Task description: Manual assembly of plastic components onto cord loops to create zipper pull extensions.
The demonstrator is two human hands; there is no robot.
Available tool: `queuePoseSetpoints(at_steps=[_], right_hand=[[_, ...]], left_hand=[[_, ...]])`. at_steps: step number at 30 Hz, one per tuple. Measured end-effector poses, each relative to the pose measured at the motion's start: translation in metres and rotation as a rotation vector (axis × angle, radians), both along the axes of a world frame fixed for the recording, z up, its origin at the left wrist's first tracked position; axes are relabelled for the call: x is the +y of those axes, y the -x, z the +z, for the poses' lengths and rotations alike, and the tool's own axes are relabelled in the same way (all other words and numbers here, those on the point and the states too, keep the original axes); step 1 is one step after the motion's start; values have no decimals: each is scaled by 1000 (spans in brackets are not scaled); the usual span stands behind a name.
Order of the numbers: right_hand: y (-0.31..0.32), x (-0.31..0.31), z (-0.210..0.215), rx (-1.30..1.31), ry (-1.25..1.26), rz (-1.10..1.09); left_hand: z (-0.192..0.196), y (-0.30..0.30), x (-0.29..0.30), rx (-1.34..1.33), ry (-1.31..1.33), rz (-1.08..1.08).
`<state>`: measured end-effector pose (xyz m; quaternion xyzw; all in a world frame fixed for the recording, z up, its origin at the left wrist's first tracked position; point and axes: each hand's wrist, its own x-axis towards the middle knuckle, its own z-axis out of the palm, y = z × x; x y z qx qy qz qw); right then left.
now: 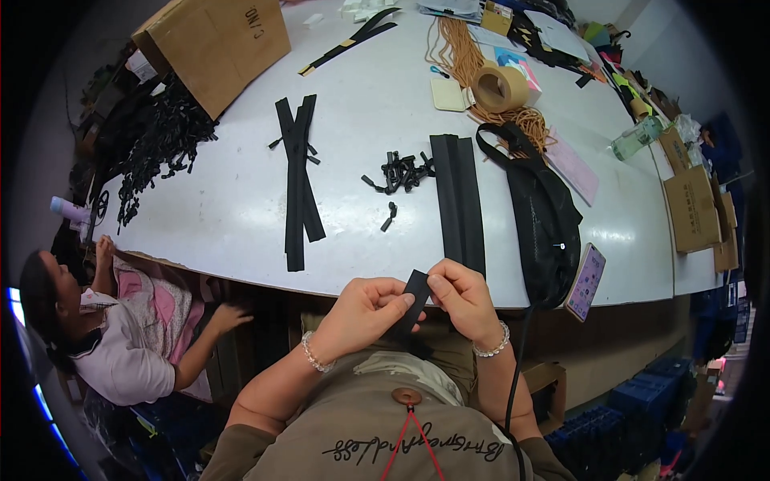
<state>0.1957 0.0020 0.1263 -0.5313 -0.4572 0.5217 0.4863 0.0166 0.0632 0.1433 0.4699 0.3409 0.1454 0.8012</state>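
Observation:
A black zipper strip (411, 298) is held at the table's front edge, its upper end pointing away from me. My left hand (365, 314) grips it with the thumb on top. At its upper right corner, the thumb and fingertips of my right hand (465, 303) pinch it. The lower part of the strip hangs towards my lap, partly hidden by my left hand. Just beyond my right hand lies a stack of wide black zipper strips (459, 200). Small black zipper pulls (405, 171) are heaped beside that stack, with a single pull (389, 216) nearer to me.
Crossed black zipper strips (298, 180) lie to the left. Farther left are a cardboard box (215, 52) and a mass of black pulls (168, 128). On the right are a black waist bag (541, 212), a phone (586, 282) and a tape roll (500, 88). A co-worker (120, 329) sits at left.

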Motion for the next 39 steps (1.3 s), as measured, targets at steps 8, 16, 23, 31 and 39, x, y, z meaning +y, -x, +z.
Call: queuePoseSetpoints(at_steps=[8, 16, 23, 31, 39], right_hand=[[-2, -1, -5, 115, 54, 88], [-2, -3, -14, 275, 147, 132], [3, -3, -10, 257, 123, 135], [7, -3, -14, 124, 61, 130], [9, 0, -13, -109, -99, 113]], left_hand=[[0, 0, -4, -4, 37, -31], [-3, 2, -5, 13, -38, -81], [-16, 5, -5, 31, -50, -63], [-17, 12, -3, 32, -73, -59], [-26, 16, -4, 32, -110, -27]])
